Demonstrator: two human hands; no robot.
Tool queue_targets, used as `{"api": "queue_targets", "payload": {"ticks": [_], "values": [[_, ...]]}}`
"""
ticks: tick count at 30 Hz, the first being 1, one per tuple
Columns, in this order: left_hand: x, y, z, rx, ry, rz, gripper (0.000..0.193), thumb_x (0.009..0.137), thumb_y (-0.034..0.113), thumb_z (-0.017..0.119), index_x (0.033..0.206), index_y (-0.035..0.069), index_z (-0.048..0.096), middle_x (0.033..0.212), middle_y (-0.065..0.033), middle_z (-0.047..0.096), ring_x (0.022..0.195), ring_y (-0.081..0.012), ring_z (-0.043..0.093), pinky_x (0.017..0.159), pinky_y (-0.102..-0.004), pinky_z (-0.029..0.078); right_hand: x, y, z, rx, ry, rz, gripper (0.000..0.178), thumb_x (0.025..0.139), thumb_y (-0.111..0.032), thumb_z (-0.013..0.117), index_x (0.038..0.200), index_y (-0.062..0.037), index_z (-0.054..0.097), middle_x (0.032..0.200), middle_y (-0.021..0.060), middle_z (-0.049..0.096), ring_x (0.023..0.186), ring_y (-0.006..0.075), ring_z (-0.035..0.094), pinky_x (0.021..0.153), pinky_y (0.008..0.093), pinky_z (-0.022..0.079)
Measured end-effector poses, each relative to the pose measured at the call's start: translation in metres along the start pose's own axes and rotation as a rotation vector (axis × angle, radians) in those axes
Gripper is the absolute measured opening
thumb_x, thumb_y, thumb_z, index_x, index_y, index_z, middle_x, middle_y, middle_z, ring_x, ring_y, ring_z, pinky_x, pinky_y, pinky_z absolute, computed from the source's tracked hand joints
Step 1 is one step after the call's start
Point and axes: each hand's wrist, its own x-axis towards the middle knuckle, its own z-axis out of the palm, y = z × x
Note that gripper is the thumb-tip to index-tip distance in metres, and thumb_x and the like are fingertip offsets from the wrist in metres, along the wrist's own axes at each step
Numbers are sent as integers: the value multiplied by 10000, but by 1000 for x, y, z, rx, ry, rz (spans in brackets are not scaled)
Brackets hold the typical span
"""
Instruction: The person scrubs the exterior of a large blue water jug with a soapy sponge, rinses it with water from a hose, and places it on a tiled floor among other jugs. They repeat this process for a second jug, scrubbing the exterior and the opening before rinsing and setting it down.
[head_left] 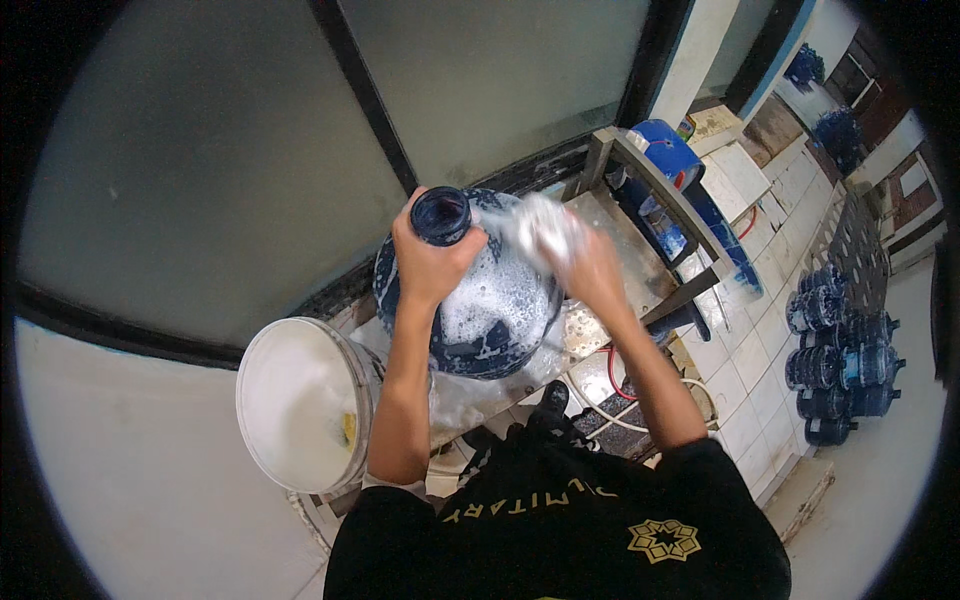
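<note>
A large blue water jug [480, 345], its shoulder coated in white suds, stands in front of me with its neck pointing up toward my view. My left hand [435, 262] is closed round the neck, just under the dark round mouth. Over the jug's right side, my right hand [590, 262] grips a white, foamy wad [543, 228]. Motion smears both, so I cannot tell whether the wad is a cloth or a sponge.
A white bucket [295, 405] of pale suds, with something yellow at its inner wall, stands left of the jug. To the right are a metal frame [690, 225], a blue container [667, 150] and a red hose [618, 375]. Several stacked water jugs [845, 365] stand farther right.
</note>
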Motion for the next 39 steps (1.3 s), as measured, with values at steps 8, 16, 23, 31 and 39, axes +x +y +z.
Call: {"api": "queue_targets", "payload": {"ticks": [8,16,23,31,39], "values": [[-5,-7,-4,42,41,-5,219,610,66,740,740,23,570,680,-17,599,639,-93,561,620,-260,465,24,-8,2,-2,-102,76,502,835,-417,624,1189,-62,591,901,188,681,741,372,656,656,434,539],[0,-4,-2,-18,-4,-14,195,623,52,731,741,26,577,700,-17,612,655,-92,573,636,-251,470,-69,5,-3,-110,52,-222,260,826,-264,639,1063,-162,672,1104,236,623,776,343,664,645,422,536],[0,-5,5,50,21,-69,184,632,42,728,765,19,603,732,-28,642,688,-107,619,673,-254,488,22,57,38,434,-13,405,424,869,-373,600,988,31,642,1016,271,639,947,445,597,825,445,484],[-12,-15,3,72,92,-66,328,656,13,725,945,-28,576,815,-24,647,775,-125,633,775,-254,485,-82,9,-19,564,-29,388,435,817,-160,647,1171,78,560,1051,246,652,1003,355,640,891,372,492],[-4,5,0,26,-48,-31,171,678,7,688,822,21,595,794,-24,637,729,-103,601,716,-255,481,118,74,84,504,-536,137,523,856,-481,545,979,12,664,938,272,634,899,407,638,779,456,492]]}}
